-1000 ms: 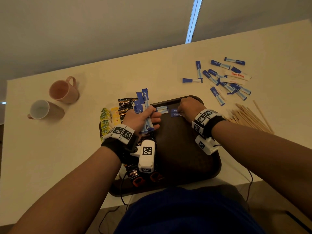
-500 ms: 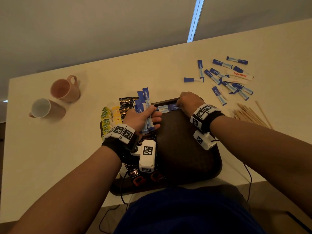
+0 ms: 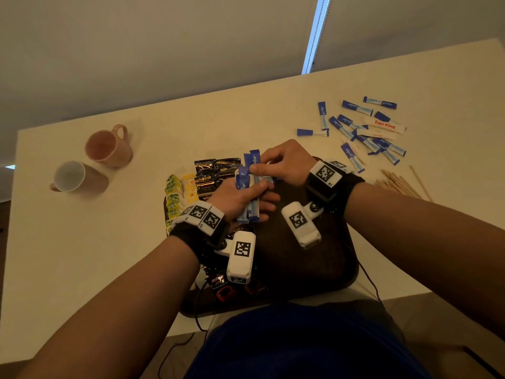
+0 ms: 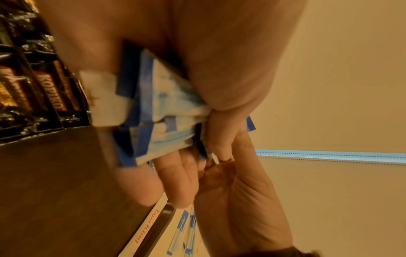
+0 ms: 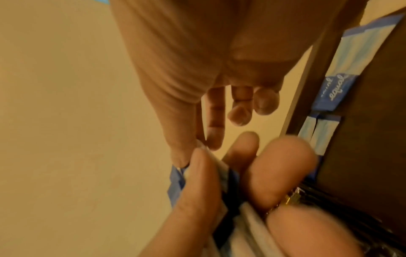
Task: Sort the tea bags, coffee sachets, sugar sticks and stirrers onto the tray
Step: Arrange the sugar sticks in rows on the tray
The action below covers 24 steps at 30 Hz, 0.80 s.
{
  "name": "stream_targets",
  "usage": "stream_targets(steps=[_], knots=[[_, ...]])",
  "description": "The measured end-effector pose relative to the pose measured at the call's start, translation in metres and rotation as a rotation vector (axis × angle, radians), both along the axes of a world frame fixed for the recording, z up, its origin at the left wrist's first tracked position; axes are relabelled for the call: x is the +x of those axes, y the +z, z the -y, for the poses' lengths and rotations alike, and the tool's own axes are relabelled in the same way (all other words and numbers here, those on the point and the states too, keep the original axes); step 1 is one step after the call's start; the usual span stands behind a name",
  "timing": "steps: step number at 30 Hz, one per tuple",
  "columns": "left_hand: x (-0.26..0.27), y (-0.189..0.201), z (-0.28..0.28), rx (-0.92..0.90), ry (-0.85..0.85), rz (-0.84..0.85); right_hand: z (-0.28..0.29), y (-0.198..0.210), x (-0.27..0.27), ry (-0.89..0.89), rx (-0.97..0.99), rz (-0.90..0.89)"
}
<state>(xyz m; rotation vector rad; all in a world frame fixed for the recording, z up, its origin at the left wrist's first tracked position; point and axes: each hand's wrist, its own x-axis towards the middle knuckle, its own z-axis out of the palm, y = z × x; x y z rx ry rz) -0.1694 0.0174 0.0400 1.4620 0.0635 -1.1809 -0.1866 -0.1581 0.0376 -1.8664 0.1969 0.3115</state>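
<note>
Starting far out to the left of the grip, a white mug (image 3: 69, 176) lies tipped on its side on the table (image 3: 82, 255) with a pink mug (image 3: 108, 146) just behind it. Closer in, yellow and green tea bags (image 3: 175, 192) are lined up at the tray's left edge, and dark coffee sachets (image 3: 214, 173) sit just beside them, right up against the knuckles. Now the grip itself: the left hand (image 3: 240, 196) has its fingers and thumb curled round a bundle of blue sugar sticks (image 3: 250, 192), held upright over the dark tray (image 3: 314, 258), blue tops poking out above the fist. The left wrist view shows that same bundle (image 4: 158, 114) squeezed between thumb and fingers. Meeting it from the right, the right hand (image 3: 287, 162) pinches at the top of the bundle, thumb and forefinger closed on a stick end; the right wrist view shows the other fingers (image 5: 241, 113) curled loosely behind. A few more sugar sticks lie flat on the tray floor under the hands (image 5: 327, 97). Well off to the right of the grip, loose sugar sticks (image 3: 363, 132) are scattered on the table, and nearer the right forearm lies a heap of wooden stirrers (image 3: 401, 181).
</note>
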Motion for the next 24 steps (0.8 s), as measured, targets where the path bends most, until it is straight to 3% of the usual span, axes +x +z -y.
stream_targets(steps=[3,9,12,19,24], knots=[[-0.002,-0.002,-0.002,0.006,0.007,0.012,-0.004,-0.002,-0.003,-0.033,0.040,-0.027],[0.003,-0.010,-0.011,0.070,0.045,0.042,0.001,-0.011,-0.008,-0.268,0.159,-0.129],[0.006,-0.014,-0.015,0.127,0.054,0.053,0.013,-0.008,-0.010,-0.301,0.103,-0.155],[0.012,-0.016,-0.013,0.156,0.149,0.009,0.016,-0.025,-0.007,0.240,-0.678,-0.304],[0.011,-0.013,-0.011,0.149,0.159,0.009,-0.005,-0.034,-0.010,0.477,-0.833,-0.307]])
